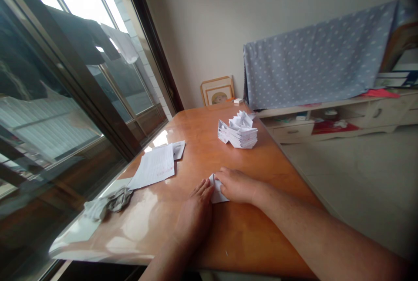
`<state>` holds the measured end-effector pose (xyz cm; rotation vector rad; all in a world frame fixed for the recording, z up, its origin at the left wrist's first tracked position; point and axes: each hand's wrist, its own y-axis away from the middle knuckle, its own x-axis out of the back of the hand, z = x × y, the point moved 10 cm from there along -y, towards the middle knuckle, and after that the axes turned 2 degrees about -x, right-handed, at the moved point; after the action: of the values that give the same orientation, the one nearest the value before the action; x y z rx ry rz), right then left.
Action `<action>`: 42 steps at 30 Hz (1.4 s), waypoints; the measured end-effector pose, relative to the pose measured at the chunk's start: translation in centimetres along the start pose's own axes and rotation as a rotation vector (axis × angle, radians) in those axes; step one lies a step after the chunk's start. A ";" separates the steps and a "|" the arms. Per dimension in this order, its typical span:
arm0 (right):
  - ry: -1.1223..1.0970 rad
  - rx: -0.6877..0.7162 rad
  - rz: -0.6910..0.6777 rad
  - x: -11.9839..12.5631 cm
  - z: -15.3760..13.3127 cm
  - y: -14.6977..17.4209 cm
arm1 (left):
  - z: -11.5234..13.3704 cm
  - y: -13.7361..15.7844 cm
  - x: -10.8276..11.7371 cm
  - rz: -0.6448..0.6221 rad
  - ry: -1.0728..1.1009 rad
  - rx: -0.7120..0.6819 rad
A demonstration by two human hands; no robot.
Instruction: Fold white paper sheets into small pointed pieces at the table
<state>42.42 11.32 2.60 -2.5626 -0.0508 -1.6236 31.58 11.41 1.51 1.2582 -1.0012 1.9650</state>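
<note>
A small folded white sheet of paper [218, 194] lies on the wooden table, its pointed tip facing away from me. My left hand [197, 207] rests along the paper's left edge, fingers stretched out and lying flat. From the right, my right hand [237, 186] bears on the paper with bent fingers closed at its upper right edge. The right fingertips partly cover the sheet. Beyond both hands stands a stack of folded paper pieces [240, 135], nested together with several points sticking up.
Printed sheets [155, 165] lie on the table's [196, 133] left side, with a crumpled grey cloth [112, 202] nearer me. A framed picture [218, 93] leans against the wall at the far end. A low cabinet [294, 132] under a dotted blue cloth [316, 59] stands right. Glass doors line the left.
</note>
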 end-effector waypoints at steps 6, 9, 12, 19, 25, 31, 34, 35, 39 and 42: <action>-0.014 0.007 -0.015 -0.2 0.1 -0.1 | 0.0 -0.1 -0.1 -0.019 -0.012 0.020; -0.019 0.003 -0.014 -0.1 0.1 -0.1 | 0.1 0.0 0.1 -0.012 -0.038 0.028; -0.020 0.003 -0.009 -0.1 0.1 -0.1 | 0.3 0.0 0.1 -0.024 -0.062 0.027; -0.017 0.009 -0.011 -0.4 0.3 -0.2 | 0.4 0.1 -0.1 -0.031 -0.073 0.022; -0.015 0.013 -0.016 -0.5 0.3 -0.1 | 0.7 0.0 0.1 -0.032 -0.065 0.026; -0.008 0.009 -0.032 -0.7 0.3 -0.1 | 0.8 -0.1 0.1 -0.030 -0.103 0.017; -0.009 0.011 -0.039 -0.7 0.3 -0.1 | 1.1 -0.1 -0.2 -0.037 -0.107 -0.018; -0.008 0.010 -0.039 -0.7 0.3 -0.1 | 1.1 -0.1 -0.3 -0.037 -0.108 -0.029; -0.007 0.012 -0.032 -0.6 0.4 -0.2 | 1.0 -0.2 -0.6 -0.027 -0.118 -0.043; -0.004 0.011 -0.019 -0.5 0.5 -0.4 | 1.1 -0.3 -0.8 -0.038 -0.130 -0.063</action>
<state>42.60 11.80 1.97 -2.5650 -0.0849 -1.6202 32.62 10.58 1.11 1.3735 -1.0852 1.8282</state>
